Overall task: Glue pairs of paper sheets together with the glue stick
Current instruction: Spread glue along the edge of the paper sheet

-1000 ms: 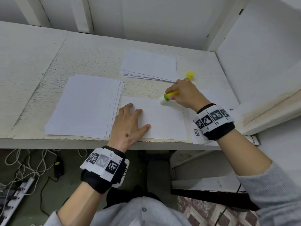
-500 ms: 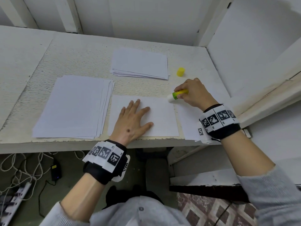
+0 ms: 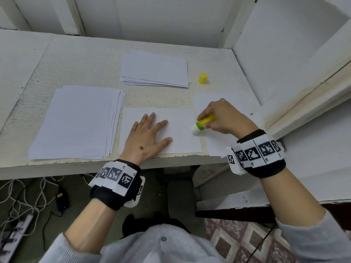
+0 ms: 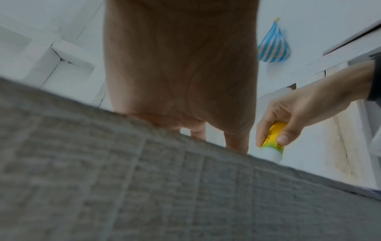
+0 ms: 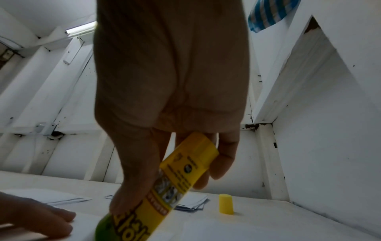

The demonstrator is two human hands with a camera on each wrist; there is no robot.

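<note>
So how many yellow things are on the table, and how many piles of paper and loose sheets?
Yellow things: 2, the glue stick in the right hand and its cap standing alone.
Paper piles: 2, the near-left pile and the far pile.
Loose sheets: 2, the sheet under the left hand and the sheet at the right.
Total: 6.

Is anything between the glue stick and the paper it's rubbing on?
Nothing visible. The right hand holds the glue stick, and its white tip sits at the right edge of the sheet. The left hand lies flat on that sheet, off to the left. The cap stands farther back.
</note>
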